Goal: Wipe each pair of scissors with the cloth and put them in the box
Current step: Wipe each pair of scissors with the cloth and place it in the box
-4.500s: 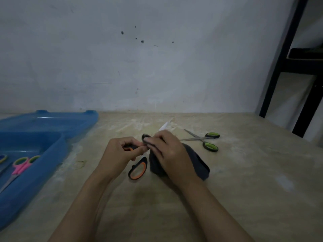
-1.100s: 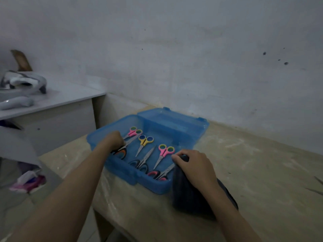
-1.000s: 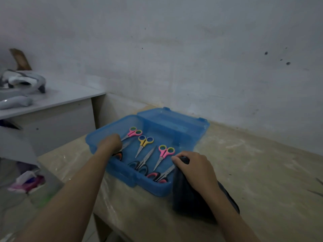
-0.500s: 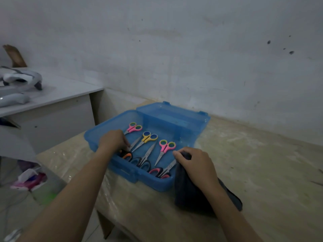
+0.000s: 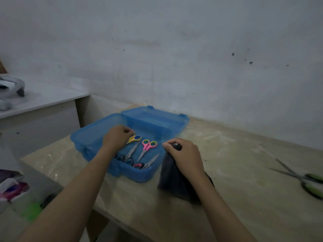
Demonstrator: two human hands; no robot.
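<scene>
Several scissors (image 5: pixel 147 148) lie in the blue box (image 5: pixel 90 137) at the table's (image 5: pixel 236 198) left end. Left hand (image 5: pixel 117 137) is inside it, fingers curled; holding anything, cannot tell. Right hand (image 5: pixel 185 157) grips the cloth (image 5: pixel 173 182). Placing step; next, fetch the green scissors (image 5: pixel 307 180) far right.

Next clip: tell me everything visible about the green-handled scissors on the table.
The green-handled scissors lie flat on the table at the frame's right edge, far from the blue box and untouched by either hand. The blades look like thin grey metal, spread open in a V pointing left. Two green loop handles with dark rims sit at the right, the nearer one blurred and partly cut off by the frame.
</scene>
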